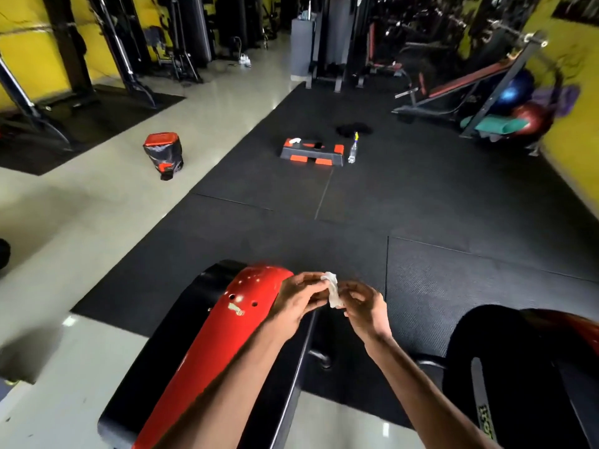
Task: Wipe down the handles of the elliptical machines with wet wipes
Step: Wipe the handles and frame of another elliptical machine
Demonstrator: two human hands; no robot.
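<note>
Pinching a crumpled wipe (333, 290) between them: left hand (299, 298) and right hand (366, 307), fingers curled on it, above the red machine cover (207, 351). Step platform (311, 152) lies well beyond.

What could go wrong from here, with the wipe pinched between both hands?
The wipe is a small crumpled wad pinched between the left hand and right hand; it could slip onto the black mat. If it stays bunched, it would likely offer little wiping surface on a handle. No handle is in view.
</note>
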